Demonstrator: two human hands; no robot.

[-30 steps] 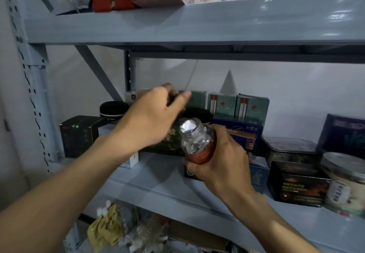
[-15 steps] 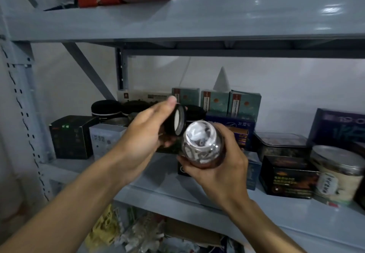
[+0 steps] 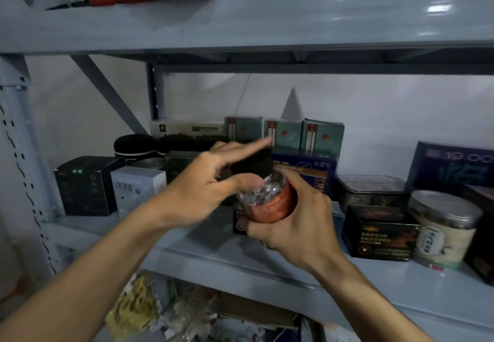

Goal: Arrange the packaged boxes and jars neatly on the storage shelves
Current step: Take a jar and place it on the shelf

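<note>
Glass jar, one, with an orange-brown band and pale bits inside, is held tilted in the air over the middle of the middle shelf, out in front of the stock. Right hand wraps the jar's lower body, fingers curled tight. Left hand pinches one black lid between thumb and fingers at the jar mouth; it's blurred, so can't tell if the lid is seated.

Back edge: three teal boxes upright side by side, red strip labels, text too small to read.

Left end: one black box, one white box just beside it.

Right end: one dark blue box reading "19:00", one clear-topped tin, one black gold-print box with unreadable print, one round canister with a metal lid.
</note>
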